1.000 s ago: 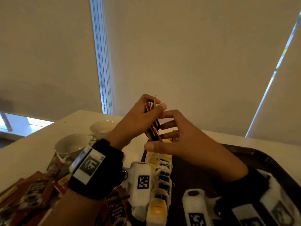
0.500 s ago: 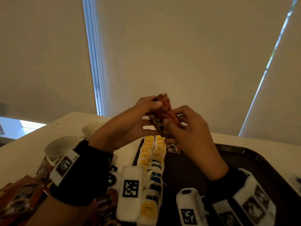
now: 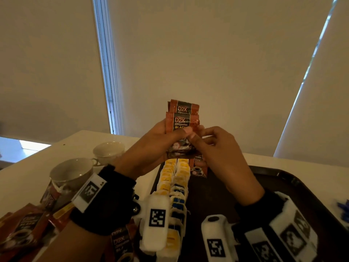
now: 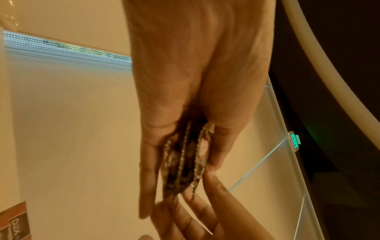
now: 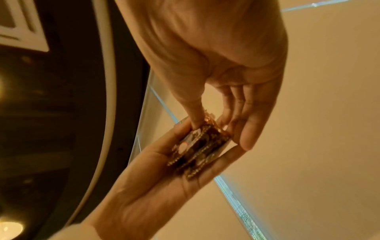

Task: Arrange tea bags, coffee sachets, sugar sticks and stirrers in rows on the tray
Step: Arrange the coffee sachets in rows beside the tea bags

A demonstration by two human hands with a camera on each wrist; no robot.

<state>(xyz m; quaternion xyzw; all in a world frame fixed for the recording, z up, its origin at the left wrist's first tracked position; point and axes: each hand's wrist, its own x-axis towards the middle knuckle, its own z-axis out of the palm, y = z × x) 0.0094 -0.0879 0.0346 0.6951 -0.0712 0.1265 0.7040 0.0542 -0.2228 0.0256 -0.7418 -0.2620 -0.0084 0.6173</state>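
Above the far left corner of the dark tray, my left hand grips a small stack of red-brown coffee sachets, upright with the printed faces toward me. My right hand pinches the stack's right side between thumb and fingers. The wrist views show the sachets edge-on between both hands. Another coffee sachet lies flat at the tray's far end. Two rows of tea bags run along the tray's left edge. No sugar sticks or stirrers show clearly.
Two white cups stand on the white table left of the tray. Loose coffee sachets lie at the near left. Something blue sits at the right edge. Window blinds hang behind the table.
The stack of sachets, held edge-on a second ago, has been turned face toward me and lifted a little. Both hands have stayed on it.
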